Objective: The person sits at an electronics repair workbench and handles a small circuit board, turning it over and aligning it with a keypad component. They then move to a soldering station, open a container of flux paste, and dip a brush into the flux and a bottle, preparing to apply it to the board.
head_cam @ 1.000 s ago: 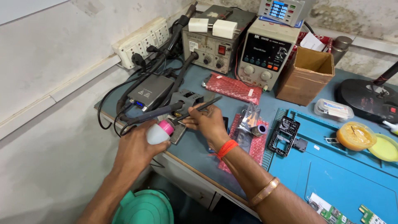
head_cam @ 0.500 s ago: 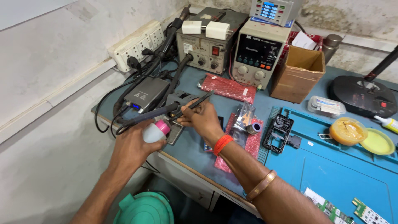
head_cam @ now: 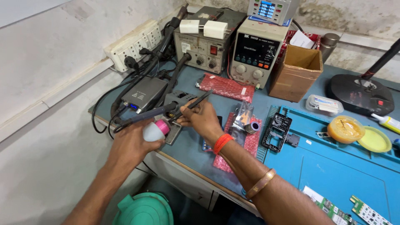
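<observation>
Left hand grasps pink-capped bottle and soldering iron; right hand, at 2 o'clock, pinches tweezers, mid-rework; steadiness needed.

Bottle: translucent white plastic, glossy pink cap. Box: matt brown cardboard. Mat: smooth blue rubber. Bangle: polished golden metal.
</observation>
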The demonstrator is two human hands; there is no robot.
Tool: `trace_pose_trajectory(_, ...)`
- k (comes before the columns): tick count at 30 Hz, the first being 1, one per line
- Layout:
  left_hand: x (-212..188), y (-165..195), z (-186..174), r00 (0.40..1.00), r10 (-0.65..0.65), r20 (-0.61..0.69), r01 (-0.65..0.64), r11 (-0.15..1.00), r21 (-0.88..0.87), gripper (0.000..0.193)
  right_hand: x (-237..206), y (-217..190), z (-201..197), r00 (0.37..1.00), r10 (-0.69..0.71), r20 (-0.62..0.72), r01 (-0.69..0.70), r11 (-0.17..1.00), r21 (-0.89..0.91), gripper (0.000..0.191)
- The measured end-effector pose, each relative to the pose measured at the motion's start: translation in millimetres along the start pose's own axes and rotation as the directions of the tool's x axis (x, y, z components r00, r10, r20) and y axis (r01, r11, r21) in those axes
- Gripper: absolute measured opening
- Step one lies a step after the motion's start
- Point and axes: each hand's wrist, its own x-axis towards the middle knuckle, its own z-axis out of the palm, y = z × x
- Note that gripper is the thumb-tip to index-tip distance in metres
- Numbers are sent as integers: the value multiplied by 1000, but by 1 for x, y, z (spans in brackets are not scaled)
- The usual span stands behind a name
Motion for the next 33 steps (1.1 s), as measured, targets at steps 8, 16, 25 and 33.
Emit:
trace_pose_trajectory(8,0,-9,-4,999,1,47,-4,998,62,69,-1,6,4,999,48,13,-48,997,62,15)
trace_pose_trajectory(16,1,-17,8,989,148,-15,-147,989,21,66,1,7,-12,998,67,0,-67,998,22,15)
trace_pose_trajectory(25,-3,-3,-2,995,92,45,-90,995,-46,60,-4,-3,-15,995,95,19,-94,995,-44,12)
trace_pose_trajectory(33,-3,-6,1,996,94,12,-93,994,-58,60,-8,-7,-13,991,126,31,-126,992,-3,13)
